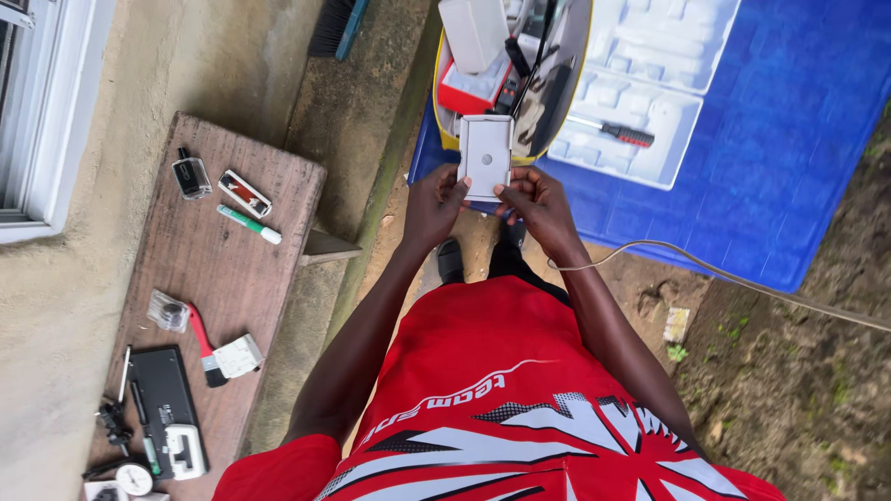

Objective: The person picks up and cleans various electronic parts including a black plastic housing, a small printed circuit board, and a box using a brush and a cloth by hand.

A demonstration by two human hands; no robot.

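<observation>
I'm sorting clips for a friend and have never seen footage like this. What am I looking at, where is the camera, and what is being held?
There is no machine here: a person in a red shirt wears a camera on the head, so the one picture looks straight down. The left hand and right hand together hold a small white plate by its lower edge. Beyond it lie a blue tarp, a white moulded tray and a screwdriver. To the left, a wooden board carries a green marker, a red-handled brush and other small tools.

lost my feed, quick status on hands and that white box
Left hand and right hand both grip white box. Box held over blue tarp. Nothing in the way.
</observation>
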